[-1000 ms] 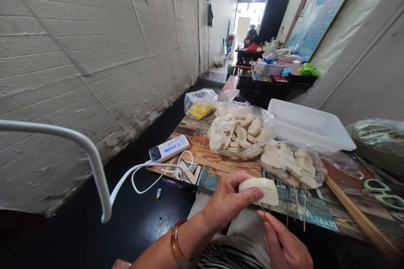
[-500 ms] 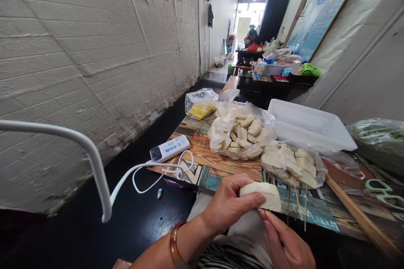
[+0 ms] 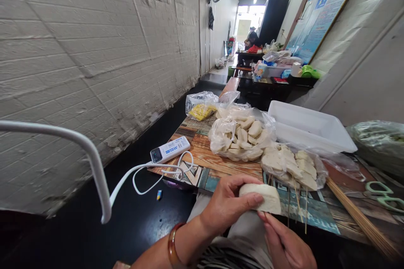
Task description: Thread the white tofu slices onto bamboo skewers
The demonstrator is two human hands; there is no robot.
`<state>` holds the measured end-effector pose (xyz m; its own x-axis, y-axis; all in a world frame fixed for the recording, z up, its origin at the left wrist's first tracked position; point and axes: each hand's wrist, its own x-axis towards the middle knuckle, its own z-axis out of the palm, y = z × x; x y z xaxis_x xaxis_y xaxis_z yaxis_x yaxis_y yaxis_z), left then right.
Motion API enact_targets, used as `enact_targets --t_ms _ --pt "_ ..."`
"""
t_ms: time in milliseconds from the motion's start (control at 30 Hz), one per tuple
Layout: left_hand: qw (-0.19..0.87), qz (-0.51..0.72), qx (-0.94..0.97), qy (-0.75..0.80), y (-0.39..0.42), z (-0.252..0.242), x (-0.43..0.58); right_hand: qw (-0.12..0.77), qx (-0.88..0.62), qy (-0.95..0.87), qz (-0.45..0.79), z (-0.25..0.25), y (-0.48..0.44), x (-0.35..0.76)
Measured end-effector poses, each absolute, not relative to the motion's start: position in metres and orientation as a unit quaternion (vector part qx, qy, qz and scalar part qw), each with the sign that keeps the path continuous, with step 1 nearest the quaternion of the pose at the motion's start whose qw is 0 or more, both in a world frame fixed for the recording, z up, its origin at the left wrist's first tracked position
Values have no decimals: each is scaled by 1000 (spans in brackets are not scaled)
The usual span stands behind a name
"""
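At near edge of table [image 3: 221, 162], clasping white slice [image 3: 267, 198] in left grip [image 3: 232, 197], pinching mostly hidden skewer [image 3: 264, 213] below with right grip [image 3: 285, 241], bagged slices [image 3: 244, 138] beyond, skewer bundle [image 3: 360, 217] right.

white slab [image 3: 268, 197] | thick, arched top | set crosswise, right end slightly lower | held up in the hands [image 3: 225, 201]

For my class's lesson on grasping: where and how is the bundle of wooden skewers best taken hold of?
I'd grip the bundle of wooden skewers around its middle, coming from above on the person's right. It is long, narrow and slantwise on the tabletop, with its middle uncovered.
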<state>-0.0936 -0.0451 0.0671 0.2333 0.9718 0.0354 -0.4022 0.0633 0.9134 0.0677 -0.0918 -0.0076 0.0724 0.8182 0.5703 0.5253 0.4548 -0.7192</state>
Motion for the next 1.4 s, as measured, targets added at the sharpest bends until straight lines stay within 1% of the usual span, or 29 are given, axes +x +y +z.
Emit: enact_targets --t_ms 367,733,1133,1300,1400 --pt "626 547 444 335 -44 68 -93 544 -476 -673 153 -14 -91 72" --pt "627 545 437 344 -46 70 -92 562 -439 -684 155 -22 -89 75" --pt "594 525 491 361 -46 68 -90 541 -511 -652 146 -11 -94 66" --pt "616 526 465 357 -47 63 -88 539 -551 -611 180 -5 -94 60" --pt "670 517 422 326 -47 62 -89 533 -573 -581 224 -6 -95 59"
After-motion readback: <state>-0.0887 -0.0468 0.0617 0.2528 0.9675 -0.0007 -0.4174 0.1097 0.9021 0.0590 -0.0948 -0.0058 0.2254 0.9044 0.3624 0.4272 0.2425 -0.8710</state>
